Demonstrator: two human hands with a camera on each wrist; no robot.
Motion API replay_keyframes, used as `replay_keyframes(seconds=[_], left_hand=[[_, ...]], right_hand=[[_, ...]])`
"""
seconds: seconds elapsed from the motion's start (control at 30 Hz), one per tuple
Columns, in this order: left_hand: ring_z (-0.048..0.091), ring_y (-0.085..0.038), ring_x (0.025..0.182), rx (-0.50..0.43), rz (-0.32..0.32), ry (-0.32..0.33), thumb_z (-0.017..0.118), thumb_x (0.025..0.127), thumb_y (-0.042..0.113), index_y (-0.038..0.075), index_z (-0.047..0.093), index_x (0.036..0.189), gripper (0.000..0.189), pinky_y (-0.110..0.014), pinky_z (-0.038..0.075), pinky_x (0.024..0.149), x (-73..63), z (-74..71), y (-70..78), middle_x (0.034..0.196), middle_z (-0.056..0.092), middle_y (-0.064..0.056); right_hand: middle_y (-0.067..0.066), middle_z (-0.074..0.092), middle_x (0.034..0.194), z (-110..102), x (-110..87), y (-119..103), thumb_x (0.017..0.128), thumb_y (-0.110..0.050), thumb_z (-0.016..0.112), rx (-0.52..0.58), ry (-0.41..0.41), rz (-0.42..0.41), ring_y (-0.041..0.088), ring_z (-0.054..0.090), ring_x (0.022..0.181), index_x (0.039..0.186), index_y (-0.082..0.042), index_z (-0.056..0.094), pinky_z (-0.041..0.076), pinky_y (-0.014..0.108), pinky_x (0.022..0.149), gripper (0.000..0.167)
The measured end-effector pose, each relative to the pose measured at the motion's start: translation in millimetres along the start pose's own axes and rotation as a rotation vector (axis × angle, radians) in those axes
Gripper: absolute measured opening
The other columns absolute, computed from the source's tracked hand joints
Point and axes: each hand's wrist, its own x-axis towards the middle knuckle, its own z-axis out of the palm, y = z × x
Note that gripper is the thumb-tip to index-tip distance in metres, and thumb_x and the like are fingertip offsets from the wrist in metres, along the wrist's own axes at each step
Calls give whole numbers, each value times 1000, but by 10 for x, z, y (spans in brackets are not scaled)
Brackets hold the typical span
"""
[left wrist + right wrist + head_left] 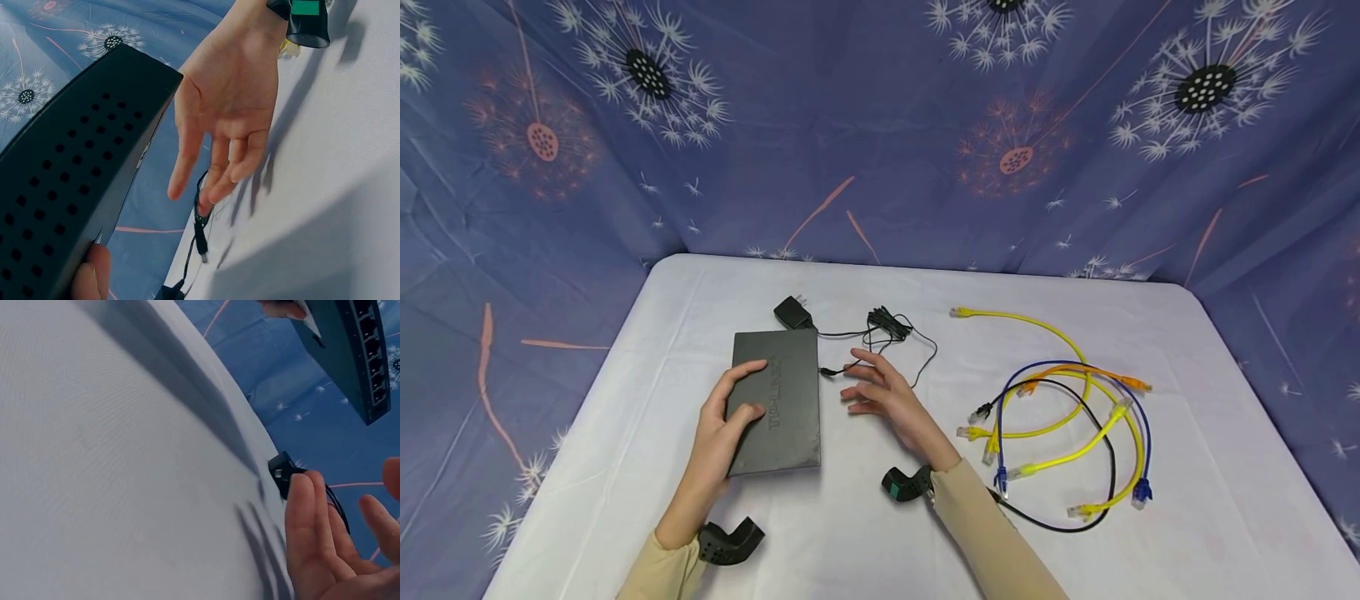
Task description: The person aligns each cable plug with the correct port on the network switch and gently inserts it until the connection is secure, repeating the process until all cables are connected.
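Observation:
My left hand (715, 442) grips a dark grey TP-LINK network switch (792, 400) by its left side, thumb and a finger over the top face. The switch is held above the table; its vented side shows in the left wrist view, and a row of ports in the right wrist view. To the right of the switch, my right hand (897, 407) hovers with fingers spread and nothing in them. Its fingertips are near the small plug (831, 372) of a black power cord. That cord, partly bundled (889, 323), runs from a black power adapter (793, 313) behind the switch.
On the right half of the white table (1217, 467) lie several loose network cables: yellow ones (1075, 457), a blue one (1144, 433), an orange one (1097, 372) and a black one (1112, 467). A blue patterned cloth (865, 133) hangs behind the table.

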Motion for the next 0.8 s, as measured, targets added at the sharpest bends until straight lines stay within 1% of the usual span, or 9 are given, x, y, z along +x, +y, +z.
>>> replay_keyframes(seconds=[0.13,0.23,0.33,0.4,0.47,0.53,0.57,0.67,0.8], left_hand=[[40,-23,107,-2,2,-4,46,86,-4,15,50,136,54,-37,37,79,4,18,-15,135,42,-3],[38,-23,109,-4,8,-9,46,86,-4,15,50,136,54,-39,33,83,7,32,-25,136,41,-4],[38,-24,109,-6,18,-20,47,86,-5,15,50,136,54,-40,31,84,9,48,-29,136,41,-5],[38,-24,109,-6,22,-27,47,86,-4,15,50,136,54,-41,31,84,10,61,-30,136,41,-5],[38,-25,110,-6,24,-37,47,86,-4,15,50,136,54,-42,31,84,10,75,-29,137,41,-5],[38,-24,111,-4,21,-45,47,86,-4,15,50,136,54,-42,32,85,10,91,-27,137,40,-5],[38,-24,112,-5,22,-51,47,86,-4,15,50,136,54,-42,31,86,10,99,-26,138,40,-4],[37,-24,113,-11,14,-66,48,86,-4,16,50,136,54,-43,31,87,8,125,-20,139,39,-4],[37,-24,113,-18,18,-86,48,85,-4,16,51,135,55,-42,29,88,5,168,-5,139,40,-4]], right_hand=[[28,41,136,0,-50,-50,95,-2,49,-18,44,-42,40,55,109,143,2,36,48,45,86,50],[30,45,133,-4,-94,-98,93,-2,52,-54,96,-83,46,53,110,137,6,43,49,43,85,45],[30,49,128,-11,-131,-154,92,-1,55,-87,154,-112,46,54,107,130,9,51,50,41,84,39],[30,51,122,-18,-155,-191,91,0,55,-115,177,-131,46,57,103,126,10,53,50,40,83,36],[27,53,119,-32,-180,-227,91,1,56,-141,196,-148,45,58,100,123,10,55,50,39,83,34],[27,57,110,-47,-210,-265,91,1,57,-164,208,-166,46,59,97,121,10,55,50,39,83,32],[23,59,107,-55,-224,-283,90,0,58,-174,214,-172,44,60,96,120,10,56,50,39,83,31],[18,66,94,-79,-264,-329,90,0,59,-176,230,-175,40,63,94,117,11,55,50,41,83,30],[21,68,85,-104,-305,-374,89,0,62,-164,270,-173,37,65,87,110,11,54,51,42,81,25]])
